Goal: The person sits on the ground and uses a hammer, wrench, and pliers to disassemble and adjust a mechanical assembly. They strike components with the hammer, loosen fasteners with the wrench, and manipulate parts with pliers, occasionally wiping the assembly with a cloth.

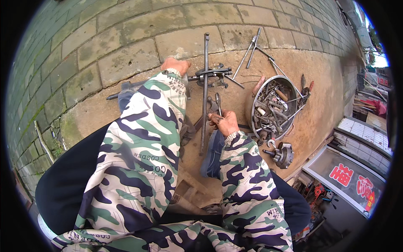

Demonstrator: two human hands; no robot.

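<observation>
Head view: near center, the right hand (227,122) is gripping a metal tool (218,101); above, the left hand's (176,66) grip is staying unclear.

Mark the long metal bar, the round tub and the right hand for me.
Long metal bar (205,94): head view, middle of its shaft.
Round tub (249,110): head view, left side of its wall.
Right hand (227,122): head view, back of the hand.

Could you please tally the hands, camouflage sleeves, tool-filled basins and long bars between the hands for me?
Hands: 2 (left hand, right hand)
Camouflage sleeves: 2
Tool-filled basin: 1
Long bar between the hands: 1
Total: 6
</observation>
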